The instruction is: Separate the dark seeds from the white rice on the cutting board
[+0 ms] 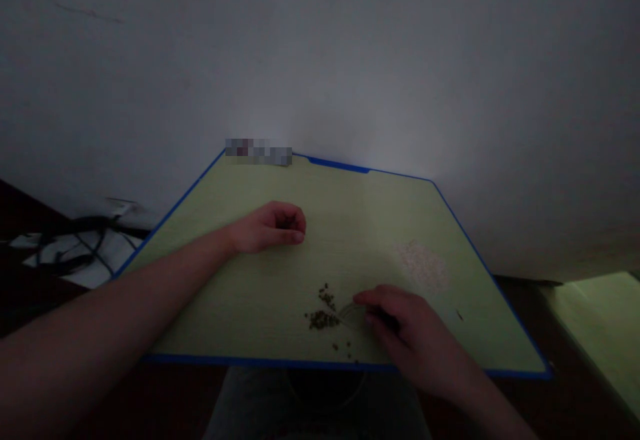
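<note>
A light green table with a blue rim fills the middle of the view. My left hand rests on it as a loose fist, and nothing shows in it. My right hand lies near the front edge with its fingers closed round a small clear thing that I cannot make out in the dim light. Just left of that hand lies a small heap of dark green grains, with a few strays toward the front edge. A pale patch of white grains lies farther right and behind my right hand.
A white wall stands right behind the table. Black cables lie on a white surface at the left. Part of another green surface shows at the right. The scene is very dark.
</note>
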{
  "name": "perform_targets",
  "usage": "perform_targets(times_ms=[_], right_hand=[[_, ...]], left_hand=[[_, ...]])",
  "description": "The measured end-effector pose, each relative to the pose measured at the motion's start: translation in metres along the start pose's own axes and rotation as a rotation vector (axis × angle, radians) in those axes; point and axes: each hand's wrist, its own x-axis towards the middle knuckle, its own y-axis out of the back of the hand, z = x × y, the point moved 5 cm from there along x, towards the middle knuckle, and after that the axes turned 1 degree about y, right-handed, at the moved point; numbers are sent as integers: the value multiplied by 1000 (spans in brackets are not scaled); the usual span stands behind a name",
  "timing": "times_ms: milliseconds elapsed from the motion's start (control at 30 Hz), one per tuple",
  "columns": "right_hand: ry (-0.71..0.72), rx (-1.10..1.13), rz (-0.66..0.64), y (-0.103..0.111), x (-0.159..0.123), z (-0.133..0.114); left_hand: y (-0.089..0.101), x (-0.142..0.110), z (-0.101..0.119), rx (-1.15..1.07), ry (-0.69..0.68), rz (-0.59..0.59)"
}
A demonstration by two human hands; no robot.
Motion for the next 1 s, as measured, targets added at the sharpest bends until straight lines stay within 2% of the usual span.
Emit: perform_targets(times_ms=[167,1000], right_hand=[[-30,21,3,0,-5,5],[43,33,-107,-4,-5,-2]], left_hand=[[0,1,-1,-13,3,-4],[0,-1,1,8,3,-2]])
